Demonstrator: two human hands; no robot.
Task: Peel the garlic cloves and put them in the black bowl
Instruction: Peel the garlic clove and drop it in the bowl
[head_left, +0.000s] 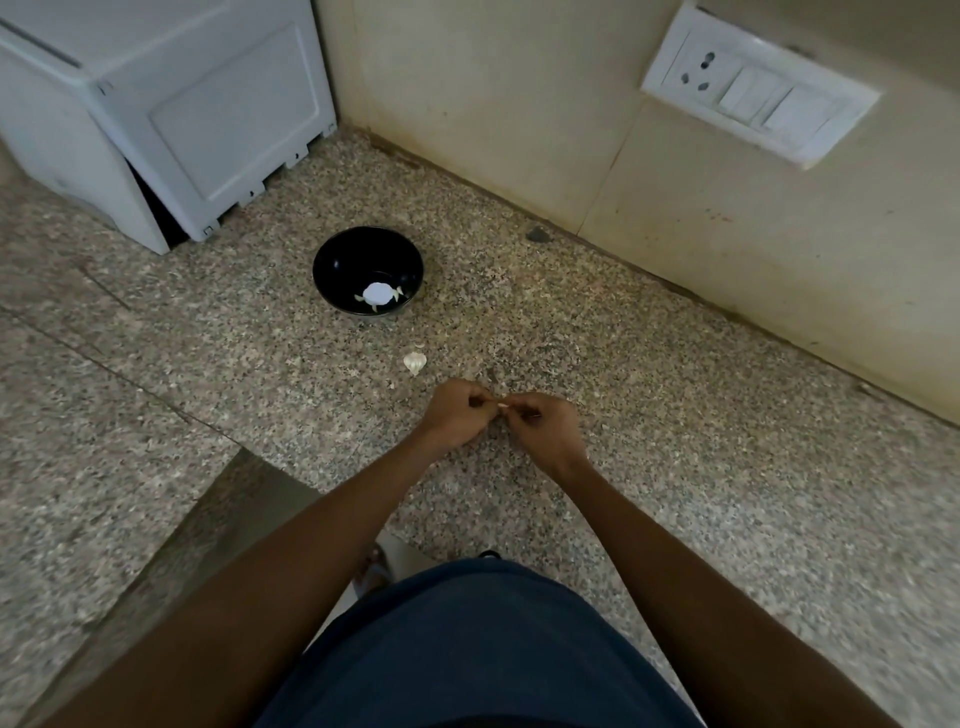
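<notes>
Two hands meet at frame centre — left hand (457, 413) and right hand (545, 423) both pinching one small garlic clove (502, 406) between curled fingertips, just above the speckled granite counter (675, 441). Up-left sits the black bowl (368, 270) — several peeled cloves (399, 294) inside around a white glare spot. Between bowl and hands lies a garlic bulb piece (414, 362).

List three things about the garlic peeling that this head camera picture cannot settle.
Head view:
1. How far the small pale garlic clove is peeled: too small, and curled fingers of the left hand and right hand cover it.
2. Clove count in the round black bowl: glare.
3. White appliance: cut off by the edge.
</notes>
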